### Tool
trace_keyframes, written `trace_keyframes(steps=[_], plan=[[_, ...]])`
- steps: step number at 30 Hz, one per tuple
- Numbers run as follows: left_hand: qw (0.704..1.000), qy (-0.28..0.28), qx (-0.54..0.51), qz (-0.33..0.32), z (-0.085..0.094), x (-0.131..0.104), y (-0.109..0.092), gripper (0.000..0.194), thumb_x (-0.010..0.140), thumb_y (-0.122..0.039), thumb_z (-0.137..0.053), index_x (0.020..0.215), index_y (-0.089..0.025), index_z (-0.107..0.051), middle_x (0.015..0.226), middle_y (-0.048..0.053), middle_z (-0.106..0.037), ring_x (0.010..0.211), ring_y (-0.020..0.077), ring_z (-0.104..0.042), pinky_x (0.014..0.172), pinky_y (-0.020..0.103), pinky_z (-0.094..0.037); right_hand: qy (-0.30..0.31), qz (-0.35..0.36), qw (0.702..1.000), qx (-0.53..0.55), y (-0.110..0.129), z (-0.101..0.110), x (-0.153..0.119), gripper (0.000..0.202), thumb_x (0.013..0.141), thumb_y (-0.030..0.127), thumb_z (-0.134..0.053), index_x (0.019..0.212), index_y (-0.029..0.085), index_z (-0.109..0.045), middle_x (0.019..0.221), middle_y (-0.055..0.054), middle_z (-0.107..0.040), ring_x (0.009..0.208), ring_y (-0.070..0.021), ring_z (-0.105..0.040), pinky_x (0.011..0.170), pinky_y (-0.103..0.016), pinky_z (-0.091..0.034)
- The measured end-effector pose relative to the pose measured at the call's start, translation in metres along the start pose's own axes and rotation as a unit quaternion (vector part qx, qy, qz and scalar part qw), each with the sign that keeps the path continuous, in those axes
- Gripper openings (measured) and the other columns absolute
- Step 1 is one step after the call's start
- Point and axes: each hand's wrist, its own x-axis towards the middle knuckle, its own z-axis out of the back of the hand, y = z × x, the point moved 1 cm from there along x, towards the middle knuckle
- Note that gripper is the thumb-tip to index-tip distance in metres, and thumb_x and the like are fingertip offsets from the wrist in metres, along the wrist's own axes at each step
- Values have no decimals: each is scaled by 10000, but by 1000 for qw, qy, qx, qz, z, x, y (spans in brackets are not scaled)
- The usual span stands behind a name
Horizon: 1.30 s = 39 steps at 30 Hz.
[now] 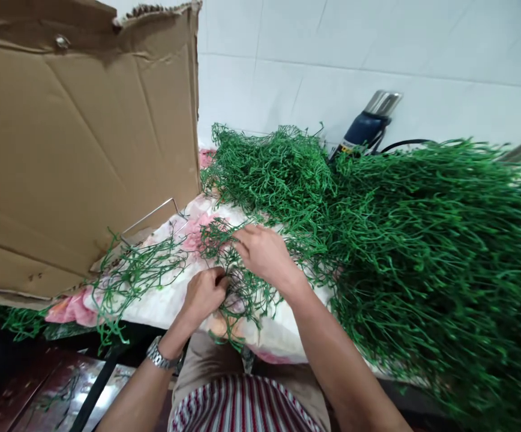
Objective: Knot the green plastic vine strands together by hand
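Note:
Green branching artificial plant sprigs (251,294) lie loosely around both my hands on a floral cloth (152,309). My left hand (204,295), wearing a metal watch, is closed, with thumb and forefinger pinched on thin sprigs. Just above and to its right, my right hand (263,251) has its fingers bent together over a small tuft of sprigs (218,234); its fingertips are partly hidden among the stems. To the left, a looser spread of sprigs (141,270) reaches over the cloth's front edge.
A large heap of green sprigs (422,240) covers the right side, with a smaller mound (278,168) behind my hands. An open cardboard box (84,138) stands at left beside a bent metal wire (152,213). A dark blue heat gun (364,129) leans near the white wall.

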Motion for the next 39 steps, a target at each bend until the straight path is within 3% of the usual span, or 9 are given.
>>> trace_keyframes(steps=[6, 12, 16, 20, 24, 27, 31, 35, 39], plan=[[1000, -27, 14, -4, -7, -6, -5, 235, 854, -301, -397, 745, -208, -583, 757, 16, -660, 726, 178, -609, 573, 251, -299, -150, -120, 978, -81, -71, 29, 87, 415, 804, 224, -547, 1207, 165, -467, 1213, -163, -475, 1108, -328, -399, 839, -471, -366], [994, -74, 59, -50, -21, -8, -4, 194, 874, -248, -367, 813, -208, -547, 814, 18, -641, 749, 182, -620, 591, 269, -335, -15, -128, 982, -141, -138, 8, 158, 1017, 492, 347, -834, 1354, 204, -312, 1447, -218, -145, 1222, -530, -186, 842, -708, -204], [992, -84, 65, -66, -25, -6, 1, 186, 872, -248, -371, 789, -212, -534, 784, 16, -636, 717, 172, -612, 581, 266, -351, 11, -93, 981, -169, -156, -24, 167, 534, 639, 275, -745, 1119, 113, -576, 1271, -199, -427, 1189, -447, -301, 884, -670, -180], [991, -103, 40, -78, -27, -6, 6, 189, 869, -254, -391, 748, -207, -528, 737, 15, -621, 691, 161, -601, 581, 259, -368, -13, -68, 983, -170, -159, -33, 163, 223, 760, 137, -584, 973, 105, -642, 1083, -146, -575, 1134, -338, -396, 902, -603, -234], [982, -144, -55, -105, -27, -6, 11, 204, 874, -231, -386, 736, -193, -530, 686, 9, -597, 658, 132, -584, 614, 235, -402, -108, -90, 976, -165, -175, 1, 162, 294, 828, 205, -488, 1010, 11, -613, 1088, -199, -590, 1056, -291, -483, 838, -530, -316], [970, -173, -114, -127, -27, -5, 15, 199, 869, -222, -389, 746, -182, -540, 670, 14, -592, 649, 120, -579, 619, 218, -418, -155, -121, 966, -166, -192, 47, 157, 765, 872, 359, -10, 877, -112, -614, 1148, -191, -532, 1072, -314, -475, 773, -428, -338], [975, -164, -102, -113, -27, -5, 15, 196, 858, -244, -413, 736, -180, -552, 675, 12, -601, 637, 119, -577, 614, 218, -412, -277, -160, 939, -130, -203, 109, 137, 532, 899, 438, -347, 1001, -18, -602, 1093, -167, -569, 1026, -252, -543, 793, -343, -412], [982, -144, -74, -96, -24, -6, 14, 199, 847, -247, -422, 720, -179, -559, 690, 6, -616, 649, 121, -577, 634, 223, -400, -383, -103, 910, -123, -186, 150, 107, 783, 816, 617, -192, 763, -14, -655, 1000, -118, -563, 963, -259, -541, 713, -383, -348], [983, -141, -86, -79, -23, -6, 16, 211, 843, -272, -423, 717, -176, -563, 674, 4, -602, 640, 123, -559, 612, 225, -382, -383, -5, 916, -121, -135, 156, 71, 792, 799, 602, -222, 1002, -81, -568, 942, -91, -532, 969, -260, -519, 678, -375, -323]])
